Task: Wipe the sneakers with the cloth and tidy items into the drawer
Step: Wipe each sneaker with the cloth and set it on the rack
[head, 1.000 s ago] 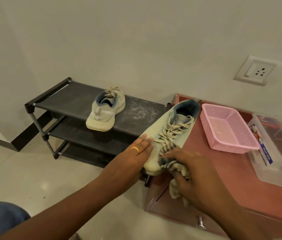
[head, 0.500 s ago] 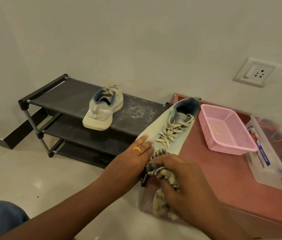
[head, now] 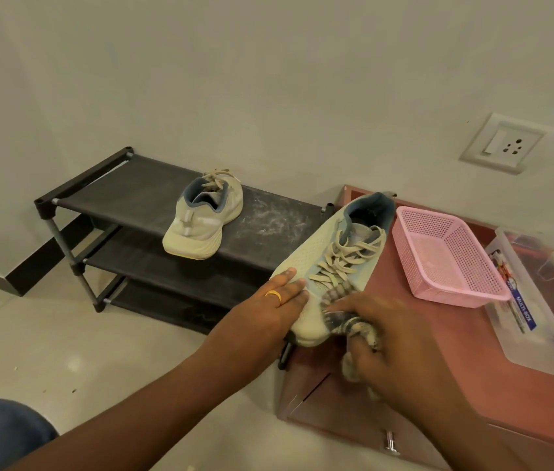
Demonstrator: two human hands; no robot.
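While the left hand (head: 279,300) lies flat, fingers straight, on the toe side of one sneaker (head: 330,263), the right hand (head: 394,338) has fingers curled round a striped cloth (head: 347,324), pressed against that toe. Sneaker lies along the cabinet's (head: 438,351) left edge, heel at the back. Second sneaker (head: 204,219) on the shoe rack's (head: 132,188) top shelf, heel toward me. Pink basket (head: 445,256) mid-top, clear box (head: 540,317) at the right edge. Drawer handle (head: 389,445) under the front edge.
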